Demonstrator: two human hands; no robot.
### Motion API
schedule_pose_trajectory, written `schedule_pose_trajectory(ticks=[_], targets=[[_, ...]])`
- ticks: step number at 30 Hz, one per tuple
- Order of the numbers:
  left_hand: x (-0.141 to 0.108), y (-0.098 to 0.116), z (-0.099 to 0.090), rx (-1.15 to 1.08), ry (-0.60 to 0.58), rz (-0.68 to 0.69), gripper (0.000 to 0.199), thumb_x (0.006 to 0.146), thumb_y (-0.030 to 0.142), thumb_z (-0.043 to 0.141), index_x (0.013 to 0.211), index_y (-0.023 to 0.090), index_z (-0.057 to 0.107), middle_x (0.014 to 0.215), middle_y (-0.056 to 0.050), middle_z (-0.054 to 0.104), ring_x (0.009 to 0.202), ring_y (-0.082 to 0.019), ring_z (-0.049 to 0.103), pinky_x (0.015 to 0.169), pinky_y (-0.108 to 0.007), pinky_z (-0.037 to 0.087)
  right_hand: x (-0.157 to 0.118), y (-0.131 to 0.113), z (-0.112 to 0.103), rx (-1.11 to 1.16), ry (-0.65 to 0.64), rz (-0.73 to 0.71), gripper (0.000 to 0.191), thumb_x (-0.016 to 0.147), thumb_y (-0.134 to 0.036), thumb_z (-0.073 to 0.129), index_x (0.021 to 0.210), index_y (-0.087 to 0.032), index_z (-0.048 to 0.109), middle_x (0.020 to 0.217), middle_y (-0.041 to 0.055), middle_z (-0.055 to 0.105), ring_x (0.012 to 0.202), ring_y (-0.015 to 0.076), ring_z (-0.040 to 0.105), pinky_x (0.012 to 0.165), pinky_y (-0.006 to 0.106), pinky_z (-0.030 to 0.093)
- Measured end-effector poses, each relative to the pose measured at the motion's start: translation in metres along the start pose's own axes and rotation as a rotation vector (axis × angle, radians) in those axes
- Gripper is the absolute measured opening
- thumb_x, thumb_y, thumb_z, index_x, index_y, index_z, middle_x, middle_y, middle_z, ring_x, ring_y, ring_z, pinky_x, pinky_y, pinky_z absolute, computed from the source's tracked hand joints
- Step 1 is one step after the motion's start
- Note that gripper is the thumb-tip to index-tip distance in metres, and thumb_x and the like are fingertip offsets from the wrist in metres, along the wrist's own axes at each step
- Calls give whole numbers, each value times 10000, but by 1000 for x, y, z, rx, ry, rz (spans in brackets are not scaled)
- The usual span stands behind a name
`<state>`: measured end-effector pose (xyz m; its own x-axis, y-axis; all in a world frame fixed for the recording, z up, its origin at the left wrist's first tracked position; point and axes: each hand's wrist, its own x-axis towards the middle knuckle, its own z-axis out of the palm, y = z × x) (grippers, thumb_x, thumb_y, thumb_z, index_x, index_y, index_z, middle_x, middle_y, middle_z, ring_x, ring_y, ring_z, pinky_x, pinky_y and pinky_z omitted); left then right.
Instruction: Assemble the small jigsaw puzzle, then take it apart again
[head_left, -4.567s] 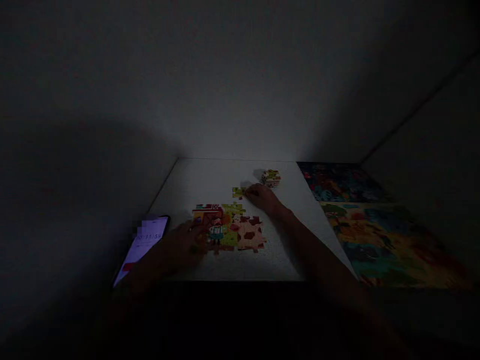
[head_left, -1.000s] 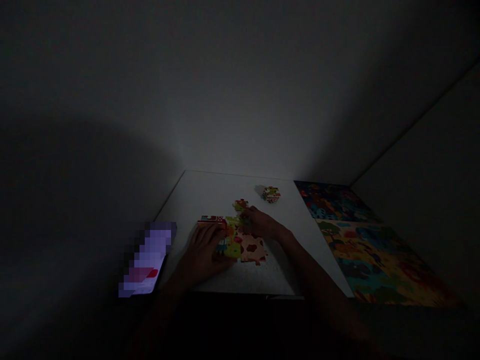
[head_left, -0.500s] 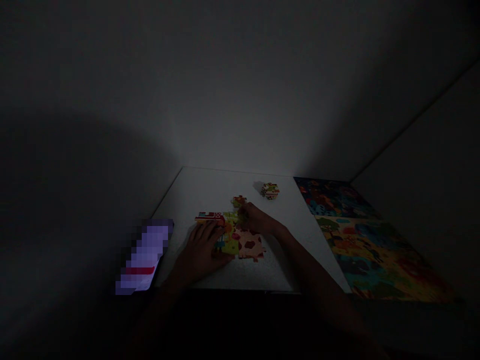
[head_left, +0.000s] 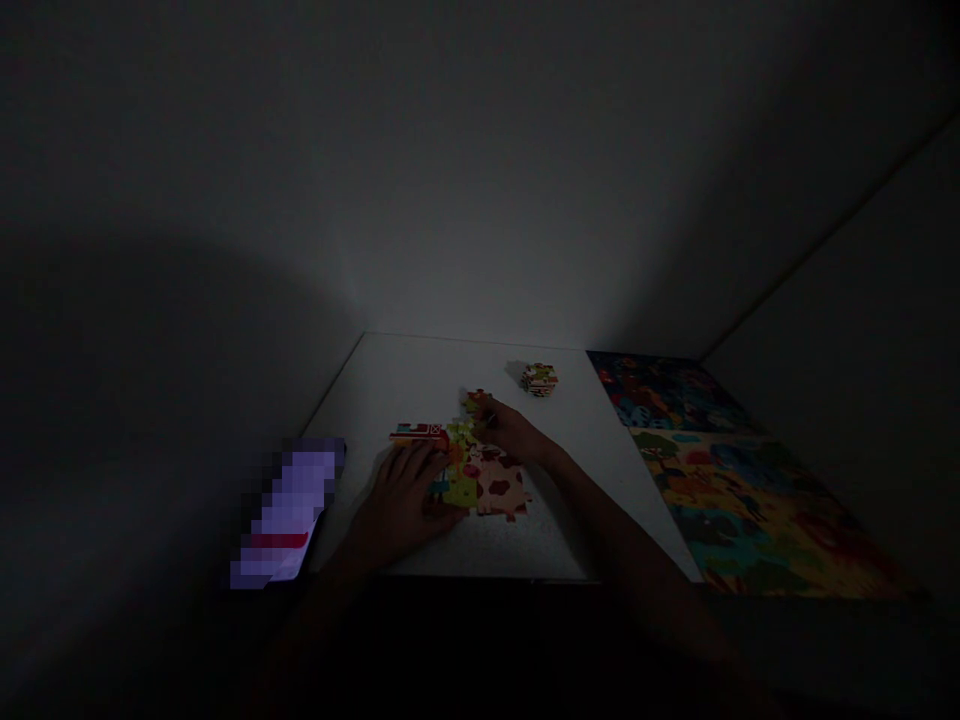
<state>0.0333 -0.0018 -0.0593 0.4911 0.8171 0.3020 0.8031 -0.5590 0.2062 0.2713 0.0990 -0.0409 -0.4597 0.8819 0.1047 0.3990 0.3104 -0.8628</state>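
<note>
Two hands at work: left hand (head_left: 401, 495) spread flat, steadying the assembled jigsaw section (head_left: 495, 487) on the worktop (head_left: 420, 375); right hand (head_left: 510, 430) pinched on a loose piece (head_left: 475, 403) at the section's upper edge.

Very dim, murky view, faint light pooled on the white tabletop (head_left: 405, 375), deep shadow toward the edges

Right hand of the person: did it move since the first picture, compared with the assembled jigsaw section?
Yes. The right hand moved toward the person: it was beyond the colourful cardboard jigsaw section, and now it lies over that section's far edge.
</note>
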Motion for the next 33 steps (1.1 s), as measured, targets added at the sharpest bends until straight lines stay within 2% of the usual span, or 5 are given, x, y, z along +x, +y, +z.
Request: schedule_pose_trajectory(ticks=[7, 17, 25, 28, 33], targets=[[1, 1, -1, 6, -10, 2, 690, 843, 698, 521, 1375, 258, 489, 1469, -84, 486, 1374, -331, 389, 1146, -561, 286, 5, 10, 9, 260, 40, 41, 274, 713, -282, 680, 931, -207, 531, 852, -12, 549, 728, 140, 515, 683, 295, 459], [1, 0, -1, 5, -11, -10, 666, 838, 661, 562, 1375, 273, 496, 1476, -77, 485, 1375, -313, 388, 1149, -544, 281, 11, 14, 0, 448, 118, 100, 334, 626, -336, 787, 868, -207, 596, 1022, 28, 654, 786, 144, 583, 688, 285, 478], [2, 0, -1, -26, -21, -19, 676, 831, 669, 568, 1384, 290, 480, 1496, -62, 465, 1387, -305, 375, 1153, -542, 280, 18, 26, -20, 427, 318, 122, 386, 614, -401, 776, 909, -223, 601, 837, -20, 609, 655, 115, 546, 582, 249, 434], [2, 2, -2, -24, -16, -24, 681, 826, 676, 571, 1373, 278, 493, 1480, -73, 482, 1379, -316, 384, 1154, -551, 276, 24, 33, -26, 368, 406, 86, 393, 610, -444, 762, 891, -219, 602, 828, -11, 610, 672, 126, 550, 621, 269, 455], [3, 3, -5, -29, -19, -15, 671, 834, 678, 559, 1373, 284, 492, 1483, -73, 479, 1378, -324, 388, 1145, -561, 286, 35, 39, -21, 282, 445, 54, 433, 619, -504, 743, 898, -207, 593, 844, 17, 628, 758, 168, 595, 714, 326, 502]])
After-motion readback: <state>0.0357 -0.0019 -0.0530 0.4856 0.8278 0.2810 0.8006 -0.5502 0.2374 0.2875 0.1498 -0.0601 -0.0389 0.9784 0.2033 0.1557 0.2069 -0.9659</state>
